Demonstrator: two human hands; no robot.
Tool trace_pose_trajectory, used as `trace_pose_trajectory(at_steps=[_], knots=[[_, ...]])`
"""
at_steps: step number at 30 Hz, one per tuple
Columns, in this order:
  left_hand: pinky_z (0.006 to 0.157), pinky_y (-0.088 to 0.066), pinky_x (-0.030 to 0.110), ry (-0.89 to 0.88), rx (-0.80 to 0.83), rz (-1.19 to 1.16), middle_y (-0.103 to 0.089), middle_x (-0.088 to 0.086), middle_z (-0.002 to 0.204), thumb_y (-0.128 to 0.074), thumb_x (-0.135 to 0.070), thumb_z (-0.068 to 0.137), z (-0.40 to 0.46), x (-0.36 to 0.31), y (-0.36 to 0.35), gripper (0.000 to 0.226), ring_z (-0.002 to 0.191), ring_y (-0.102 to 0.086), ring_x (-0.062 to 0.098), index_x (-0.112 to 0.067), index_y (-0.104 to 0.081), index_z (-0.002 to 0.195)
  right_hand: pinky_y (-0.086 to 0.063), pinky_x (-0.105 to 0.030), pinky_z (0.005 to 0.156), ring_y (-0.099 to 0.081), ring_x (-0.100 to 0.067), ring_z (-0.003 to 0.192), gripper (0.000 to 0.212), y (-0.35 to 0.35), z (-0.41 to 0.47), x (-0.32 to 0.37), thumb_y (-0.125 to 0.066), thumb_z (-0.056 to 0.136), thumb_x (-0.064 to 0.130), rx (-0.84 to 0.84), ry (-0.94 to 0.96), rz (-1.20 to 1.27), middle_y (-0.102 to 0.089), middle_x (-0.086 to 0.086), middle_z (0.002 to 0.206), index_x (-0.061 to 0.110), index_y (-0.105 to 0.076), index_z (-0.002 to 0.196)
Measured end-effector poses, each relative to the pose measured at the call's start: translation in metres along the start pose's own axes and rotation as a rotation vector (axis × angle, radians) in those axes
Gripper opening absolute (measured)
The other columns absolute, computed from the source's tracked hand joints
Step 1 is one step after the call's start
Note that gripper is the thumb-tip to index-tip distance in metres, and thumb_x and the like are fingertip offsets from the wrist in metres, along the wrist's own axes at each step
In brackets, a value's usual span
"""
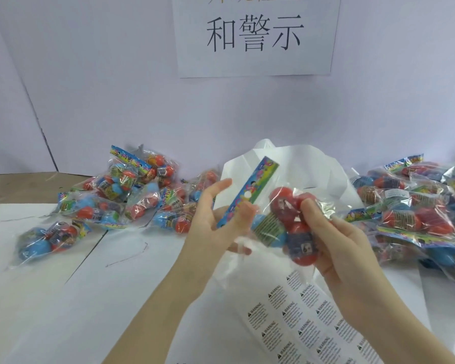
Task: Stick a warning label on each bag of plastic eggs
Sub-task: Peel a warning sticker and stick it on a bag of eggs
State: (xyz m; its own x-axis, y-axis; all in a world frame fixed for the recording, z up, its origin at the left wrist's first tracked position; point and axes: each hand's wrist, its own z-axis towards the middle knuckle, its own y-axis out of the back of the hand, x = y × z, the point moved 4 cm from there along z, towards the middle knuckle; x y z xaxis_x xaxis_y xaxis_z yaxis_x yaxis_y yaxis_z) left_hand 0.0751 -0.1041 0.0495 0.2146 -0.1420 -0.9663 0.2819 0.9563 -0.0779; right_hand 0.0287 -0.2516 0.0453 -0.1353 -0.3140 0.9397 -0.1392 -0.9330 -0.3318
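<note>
A clear bag of red and blue plastic eggs [286, 219] with a colourful header card is held up in mid-air over the table. My right hand [336, 248] grips the bag's egg end, thumb curled over a red egg. My left hand [216, 222] supports the header-card end, its thumb pressing the card's lower part while the other fingers are spread and fairly straight. Below the hands lies a sheet of warning labels [300, 321], printed in rows.
A pile of egg bags [121, 203] lies at the left of the table, another pile [418, 206] at the right. A white plastic bag [286, 164] sits behind the hands. A paper sign [255, 35] hangs on the back wall.
</note>
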Motion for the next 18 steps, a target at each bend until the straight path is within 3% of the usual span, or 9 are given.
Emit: trace_pose_trajectory(at_steps=[3, 5, 9, 12, 15, 18], knots=[[0.042, -0.038, 0.014, 0.062, 0.202, 0.158, -0.064, -0.004, 0.054, -0.066, -0.041, 0.070, -0.004, 0.002, -0.007, 0.027, 0.037, -0.051, 0.009, -0.024, -0.060, 0.090, -0.046, -0.015, 0.044, -0.064, -0.010, 0.054, 0.035, 0.001, 0.001, 0.003, -0.066, 0.059, 0.042, -0.039, 0.010, 0.050, -0.073, -0.010, 0.074, 0.011, -0.076, 0.072], [0.046, -0.036, 0.011, 0.102, 0.276, 0.211, -0.048, -0.009, 0.040, -0.063, -0.047, 0.076, -0.005, 0.005, -0.009, 0.031, 0.034, -0.033, 0.004, -0.021, -0.066, 0.060, -0.045, -0.015, 0.043, -0.063, -0.009, 0.053, 0.035, 0.003, 0.001, 0.004, -0.066, 0.060, 0.041, -0.079, 0.016, 0.077, -0.072, -0.009, 0.072, 0.010, -0.076, 0.071], [0.041, -0.022, 0.009, 0.088, 0.193, 0.186, -0.028, -0.014, 0.042, -0.053, -0.051, 0.070, -0.002, 0.002, -0.003, 0.031, 0.038, -0.023, 0.002, -0.029, -0.073, 0.062, -0.047, -0.015, 0.045, -0.061, -0.008, 0.056, 0.035, 0.009, 0.004, 0.006, -0.065, 0.062, 0.040, -0.164, 0.043, 0.132, -0.072, -0.005, 0.072, 0.009, -0.075, 0.073], [0.039, -0.021, 0.010, 0.061, -0.078, 0.178, -0.025, -0.012, 0.039, -0.050, -0.037, 0.088, 0.006, 0.002, 0.011, 0.042, 0.035, -0.020, 0.002, -0.021, -0.069, 0.055, -0.050, -0.015, 0.048, -0.063, -0.008, 0.059, 0.041, 0.013, 0.004, 0.007, -0.065, 0.062, 0.040, -0.202, 0.064, 0.169, -0.073, -0.004, 0.074, 0.007, -0.071, 0.083], [0.042, -0.025, 0.019, 0.044, -0.543, 0.160, -0.028, -0.013, 0.034, -0.049, -0.025, 0.096, 0.008, 0.003, 0.044, 0.042, 0.035, -0.025, 0.004, -0.018, -0.058, 0.056, -0.047, -0.014, 0.044, -0.062, -0.005, 0.055, 0.041, 0.014, 0.004, 0.006, -0.064, 0.063, 0.040, -0.220, 0.074, 0.145, -0.072, -0.001, 0.071, 0.007, -0.069, 0.086], [0.053, -0.026, 0.028, -0.059, -0.871, 0.160, -0.037, -0.011, 0.049, -0.047, -0.027, 0.096, -0.002, -0.004, 0.067, 0.040, 0.044, -0.033, 0.003, -0.018, -0.044, 0.057, -0.046, -0.015, 0.043, -0.062, -0.006, 0.055, 0.040, 0.012, 0.003, 0.005, -0.063, 0.063, 0.040, -0.195, 0.095, 0.148, -0.071, -0.002, 0.071, 0.009, -0.069, 0.087]])
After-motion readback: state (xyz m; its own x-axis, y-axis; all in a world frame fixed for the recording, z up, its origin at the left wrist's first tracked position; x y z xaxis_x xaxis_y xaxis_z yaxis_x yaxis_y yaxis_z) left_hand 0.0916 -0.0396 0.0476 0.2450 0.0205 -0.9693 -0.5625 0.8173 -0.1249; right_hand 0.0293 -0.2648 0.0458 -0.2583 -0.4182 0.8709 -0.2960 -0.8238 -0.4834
